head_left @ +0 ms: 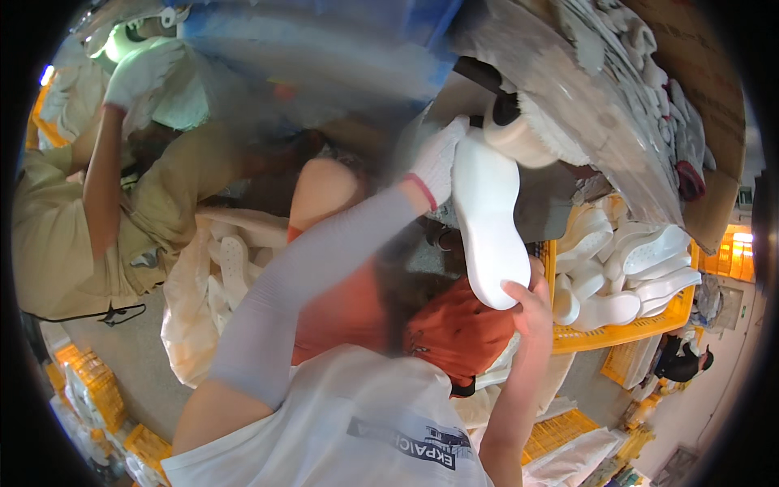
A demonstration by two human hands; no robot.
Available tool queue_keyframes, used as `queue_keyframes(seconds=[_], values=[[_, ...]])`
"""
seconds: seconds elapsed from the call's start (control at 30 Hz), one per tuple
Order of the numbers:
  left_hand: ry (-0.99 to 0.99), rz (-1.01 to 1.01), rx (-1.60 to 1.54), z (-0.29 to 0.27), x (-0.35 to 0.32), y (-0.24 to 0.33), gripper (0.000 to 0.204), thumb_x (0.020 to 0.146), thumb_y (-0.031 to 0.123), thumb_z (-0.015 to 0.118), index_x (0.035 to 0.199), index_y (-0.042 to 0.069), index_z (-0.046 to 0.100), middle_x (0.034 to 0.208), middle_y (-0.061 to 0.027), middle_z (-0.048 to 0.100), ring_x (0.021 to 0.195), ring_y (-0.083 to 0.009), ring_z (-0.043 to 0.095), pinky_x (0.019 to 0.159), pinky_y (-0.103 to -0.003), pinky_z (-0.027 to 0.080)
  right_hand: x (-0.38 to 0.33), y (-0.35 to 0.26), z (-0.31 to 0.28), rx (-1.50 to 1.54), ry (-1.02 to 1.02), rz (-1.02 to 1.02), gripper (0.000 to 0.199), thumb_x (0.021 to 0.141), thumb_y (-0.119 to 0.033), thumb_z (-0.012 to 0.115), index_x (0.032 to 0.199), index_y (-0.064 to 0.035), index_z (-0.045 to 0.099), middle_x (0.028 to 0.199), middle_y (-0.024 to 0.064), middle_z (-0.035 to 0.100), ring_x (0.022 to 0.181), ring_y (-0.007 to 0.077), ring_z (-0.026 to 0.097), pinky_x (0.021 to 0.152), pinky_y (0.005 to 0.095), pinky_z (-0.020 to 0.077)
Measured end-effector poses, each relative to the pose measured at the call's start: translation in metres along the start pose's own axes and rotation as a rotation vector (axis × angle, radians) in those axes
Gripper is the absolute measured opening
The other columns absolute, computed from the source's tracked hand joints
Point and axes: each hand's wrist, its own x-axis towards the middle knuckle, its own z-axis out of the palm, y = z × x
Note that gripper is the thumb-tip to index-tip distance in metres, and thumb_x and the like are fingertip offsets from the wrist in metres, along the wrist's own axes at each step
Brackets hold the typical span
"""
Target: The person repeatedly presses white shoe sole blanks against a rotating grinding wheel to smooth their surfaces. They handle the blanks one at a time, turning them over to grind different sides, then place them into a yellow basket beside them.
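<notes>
A white shoe sole (489, 215) hangs upright between my hands, its smooth, broad face toward me. My left hand (441, 158), in a white knit glove with a red cuff, grips the upper end from the left side. Bare, my right hand (529, 299) pinches the lower end, thumb on the face and fingers behind. Just right of the sole's upper end is a pale round wheel (531, 134) with a fuzzy white rim and a dark centre. The sole's edge comes very near the wheel; whether they touch I cannot tell.
A yellow crate (613, 336) at right holds many white soles. Worn gloves (688, 146) lie by a cardboard box (706, 73). Clear plastic sheeting (600, 105) drapes beside the wheel. A pale sack (182, 325) of soles stands left, near a co-worker's gloved hand (144, 75) at a lit machine.
</notes>
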Motion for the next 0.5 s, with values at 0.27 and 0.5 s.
queue_keyframes(seconds=[0.27, 0.5], values=[[-0.213, -0.065, -0.098, 0.002, 0.009, 0.012, 0.063, 0.108, 0.051, 0.038, 0.142, 0.001, 0.055, 0.138, -0.0166, 0.062, 0.122, -0.0327, 0.062, 0.105, -0.044, 0.05, 0.046, -0.009, 0.012, -0.183, 0.175, -0.077, 0.064, 0.082, -0.028, 0.084, 0.132, 0.0063, 0.063, 0.111, 0.0113, 0.073, 0.096, 0.0186, 0.07, 0.083, 0.0341, 0.0548], [-0.197, 0.149, 0.943, 0.018, -0.079, -0.036, 0.055, 0.103, 0.04, 0.059, 0.141, 0.001, 0.057, 0.13, -0.0113, 0.067, 0.116, -0.0244, 0.066, 0.101, -0.036, 0.053, -0.007, 0.021, -0.099, -0.149, -0.192, 0.015, 0.048, 0.087, -0.02, 0.079, 0.126, 0.0056, 0.067, 0.113, 0.0125, 0.074, 0.103, 0.018, 0.07, 0.094, 0.0331, 0.0548]])
